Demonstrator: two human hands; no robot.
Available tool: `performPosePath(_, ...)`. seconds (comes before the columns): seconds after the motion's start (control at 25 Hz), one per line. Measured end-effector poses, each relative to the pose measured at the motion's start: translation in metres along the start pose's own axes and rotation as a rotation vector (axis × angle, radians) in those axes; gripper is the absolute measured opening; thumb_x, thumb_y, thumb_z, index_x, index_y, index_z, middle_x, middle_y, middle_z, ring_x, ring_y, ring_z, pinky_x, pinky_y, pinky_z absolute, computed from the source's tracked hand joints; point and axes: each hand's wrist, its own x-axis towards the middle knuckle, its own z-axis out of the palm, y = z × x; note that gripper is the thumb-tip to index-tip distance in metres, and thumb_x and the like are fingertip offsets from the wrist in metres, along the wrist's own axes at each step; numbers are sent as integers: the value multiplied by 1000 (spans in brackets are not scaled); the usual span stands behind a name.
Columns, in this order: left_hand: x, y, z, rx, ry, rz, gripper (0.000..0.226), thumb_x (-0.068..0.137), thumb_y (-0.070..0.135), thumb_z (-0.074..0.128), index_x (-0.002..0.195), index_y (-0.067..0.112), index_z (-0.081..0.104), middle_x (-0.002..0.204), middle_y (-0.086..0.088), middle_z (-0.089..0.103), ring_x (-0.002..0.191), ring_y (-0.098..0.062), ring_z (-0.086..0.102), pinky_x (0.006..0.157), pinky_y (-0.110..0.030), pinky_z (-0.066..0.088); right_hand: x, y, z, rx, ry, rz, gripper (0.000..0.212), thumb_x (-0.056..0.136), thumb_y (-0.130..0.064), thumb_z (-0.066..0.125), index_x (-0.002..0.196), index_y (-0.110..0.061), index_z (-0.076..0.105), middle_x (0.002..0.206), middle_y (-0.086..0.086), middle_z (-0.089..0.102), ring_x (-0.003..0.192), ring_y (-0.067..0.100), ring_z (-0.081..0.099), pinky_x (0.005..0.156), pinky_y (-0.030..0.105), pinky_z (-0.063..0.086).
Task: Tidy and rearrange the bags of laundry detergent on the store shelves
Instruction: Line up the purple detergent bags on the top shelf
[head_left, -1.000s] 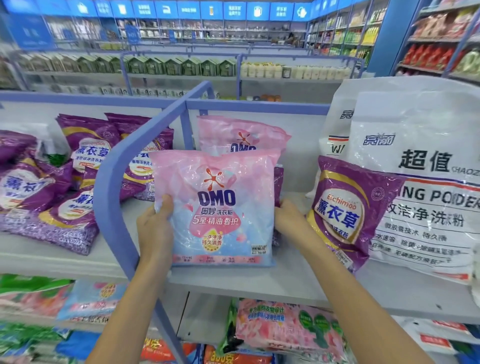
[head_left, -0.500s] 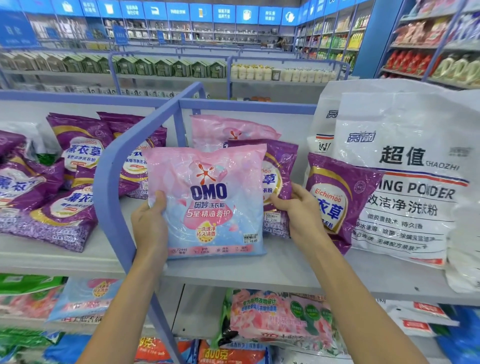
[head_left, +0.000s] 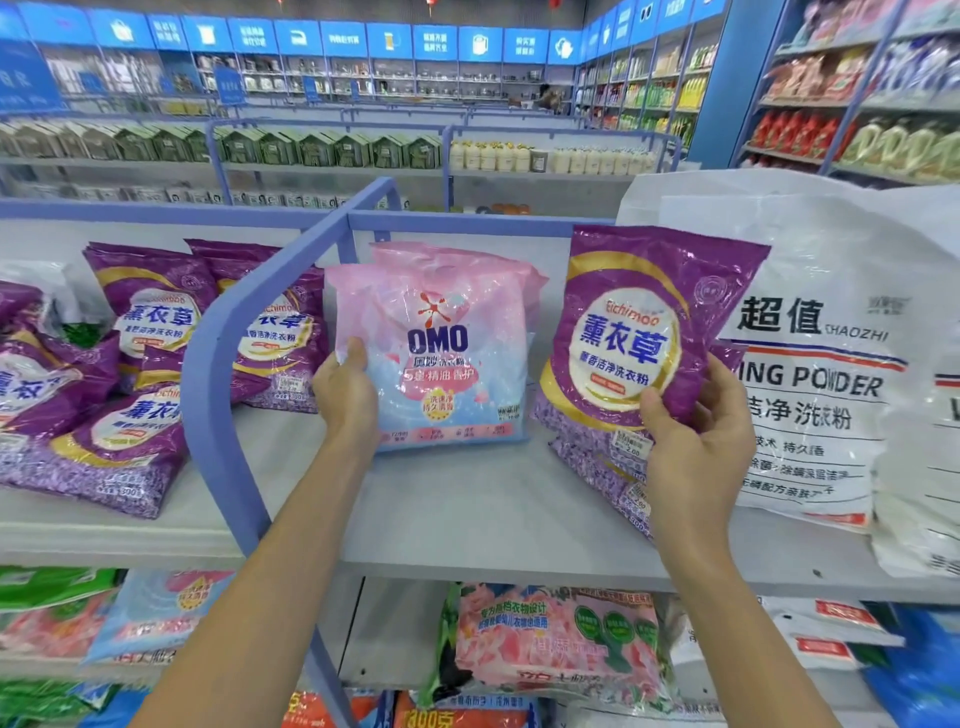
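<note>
Currently, head view: left hand (head_left: 345, 396), fingers clamped on the left edge of the pink OMO bag (head_left: 448, 358), which stands upright on the shelf (head_left: 467, 525). Right hand (head_left: 696, 449) fingers pinch the purple bag (head_left: 628, 332), upright just right of it, before a large white bag (head_left: 831, 395).

Background aisle, upper left to centre: row of green house-shaped boxes (head_left: 311, 148), then pale cream bottles (head_left: 550, 158) to their right on the same shelf level. Blue sign panels with white icons (head_left: 389, 40) run along the top of the frame above far wall shelving (head_left: 415, 78), whose goods are too small to tell. Blue pillar (head_left: 727, 78) upper right. Right of it, red bottles (head_left: 795, 130) and yellow-green bottles (head_left: 904, 145), blurred.
</note>
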Motion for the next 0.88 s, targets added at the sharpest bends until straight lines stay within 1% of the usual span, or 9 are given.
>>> performPosePath(0.2,26,-9,34,31,-59,23,29,103,28,55,79,14,57,72,3,57,68,-14,53,68,-30,44,-9,13,-1,-32,-66,56,52,89,0,72,135,-22,60,117,-6,72,105,8,69,90,33,60)
performPosePath(0.36,32,-11,41,118,-83,83,41,103,27,56,66,20,41,63,3,42,48,0,43,47,-15,34,-17,30,1,-7,-91,79,56,89,0,72,131,-35,60,135,0,65,122,15,62,101,43,55)
performPosePath(0.4,31,-10,42,143,-87,90,34,102,28,57,72,17,48,68,3,48,55,-1,51,49,-15,36,-17,32,0,-1,-97,82,58,89,1,72,129,-40,59,137,-1,64,125,15,61,101,42,55)
performPosePath(0.48,23,-11,40,269,-87,133,26,98,32,63,107,8,57,100,-4,60,95,-17,62,72,-25,48,-17,29,-4,27,-104,96,57,89,3,70,131,-35,61,129,-2,68,118,13,65,95,31,58)
performPosePath(0.56,2,-19,37,483,6,276,58,91,26,69,139,4,44,138,-13,49,129,-31,45,104,-37,38,-14,25,-11,62,-96,98,55,89,6,68,137,-20,60,116,-5,74,107,11,70,83,21,58)
performPosePath(0.6,-15,-23,37,547,35,407,64,89,20,70,143,2,41,144,-16,43,134,-30,38,110,-36,30,-13,22,-15,76,-85,88,54,89,8,68,137,-16,60,112,-7,75,103,10,71,80,20,58)
performPosePath(0.68,-51,-30,41,548,-159,581,53,90,16,71,138,6,51,136,-10,53,125,-22,46,106,-27,35,-9,17,-24,86,-46,56,53,88,10,67,135,-13,62,109,-6,75,99,9,71,80,22,58)
performPosePath(0.8,-89,-37,62,496,-716,350,47,96,30,68,138,13,56,125,0,65,111,-12,62,98,-26,51,-2,13,-40,95,9,13,50,87,13,65,131,-12,65,108,-4,75,100,11,70,83,25,59)
performPosePath(0.88,-95,-46,78,536,-841,243,57,96,41,65,144,14,51,133,0,64,117,-12,62,105,-35,49,4,12,-52,107,40,-3,49,88,14,64,131,-9,64,108,-4,75,99,8,70,84,24,59)
